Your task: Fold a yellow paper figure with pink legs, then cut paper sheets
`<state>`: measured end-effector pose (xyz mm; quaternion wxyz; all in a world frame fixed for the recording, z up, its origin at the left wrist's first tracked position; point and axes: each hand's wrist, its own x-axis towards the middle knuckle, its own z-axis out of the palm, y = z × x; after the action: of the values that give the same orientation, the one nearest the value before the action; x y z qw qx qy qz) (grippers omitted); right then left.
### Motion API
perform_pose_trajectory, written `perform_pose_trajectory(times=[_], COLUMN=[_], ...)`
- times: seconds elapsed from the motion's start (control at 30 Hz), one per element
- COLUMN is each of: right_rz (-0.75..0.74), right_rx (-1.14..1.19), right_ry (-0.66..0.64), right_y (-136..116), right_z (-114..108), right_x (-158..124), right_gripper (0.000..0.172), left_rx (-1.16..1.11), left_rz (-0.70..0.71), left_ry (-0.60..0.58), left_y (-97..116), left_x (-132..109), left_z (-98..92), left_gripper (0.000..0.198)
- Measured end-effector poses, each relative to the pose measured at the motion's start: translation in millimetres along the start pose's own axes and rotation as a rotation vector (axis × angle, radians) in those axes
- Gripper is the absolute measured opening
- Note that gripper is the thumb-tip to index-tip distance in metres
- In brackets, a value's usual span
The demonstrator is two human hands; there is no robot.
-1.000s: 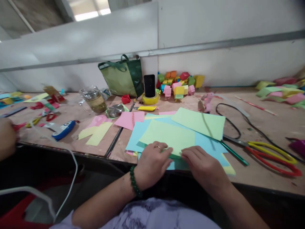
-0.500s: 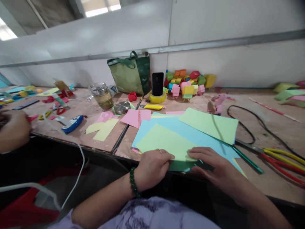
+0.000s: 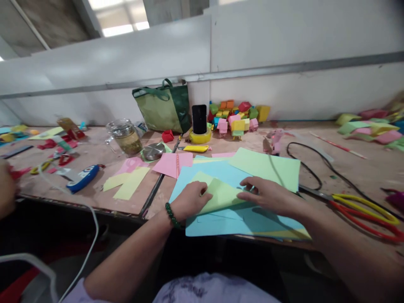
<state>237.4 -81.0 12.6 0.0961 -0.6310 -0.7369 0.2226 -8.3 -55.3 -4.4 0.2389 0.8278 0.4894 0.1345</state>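
Note:
A folded light green sheet of paper (image 3: 222, 194) rests over a blue sheet (image 3: 208, 225), its front edge running slantwise. My left hand (image 3: 191, 198), with a green bead bracelet (image 3: 172, 214) at the wrist, has its fingers curled and its thumb against the green sheet's left part. At the right corner of that sheet, my right hand (image 3: 268, 193) touches it with the thumb while the other fingers arch apart above. Another light green sheet (image 3: 268, 166) lies behind my right hand. Faint lines show on the blue sheet.
Scissors (image 3: 362, 210) and a black cable (image 3: 303, 145) lie to the right. Behind are a yellow cutter (image 3: 195, 148), a phone (image 3: 199, 119) and folded paper figures (image 3: 236, 122). A glass mug (image 3: 126, 136) and blue correction tape (image 3: 83, 177) stand left. Another person's hand (image 3: 5, 189) is at far left.
The green sheet has moved away from the table's front edge, and its visible shape is narrower. Both hands have shifted forward with it. My right fingers have lifted and spread. The camera view has shifted.

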Motion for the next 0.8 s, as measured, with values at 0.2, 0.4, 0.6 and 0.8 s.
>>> perform_pose_trajectory(times=[0.2, 0.4, 0.6, 0.8], right_rz=[0.011, -0.024, 0.000, -0.023], right_rx=[0.011, 0.106, 0.124, 0.131], right_ry=[-0.205, -0.209, -0.203, -0.190], right_y=[-4, -5, -8, -11], right_z=[-6, -2, 0, 3], right_x=[33, 36, 41, 51], right_gripper=[0.050, 0.046, 0.051, 0.041], left_rx=[-0.081, -0.068, -0.068, -0.082], left_rz=[-0.057, -0.045, -0.055, -0.054], left_ry=[0.020, 0.045, 0.055, 0.087], left_y=[-1, -3, -2, -3], left_x=[-1, -1, -2, -5], left_z=[0.4, 4.3, 3.7, 5.1], left_gripper=[0.015, 0.013, 0.014, 0.014])
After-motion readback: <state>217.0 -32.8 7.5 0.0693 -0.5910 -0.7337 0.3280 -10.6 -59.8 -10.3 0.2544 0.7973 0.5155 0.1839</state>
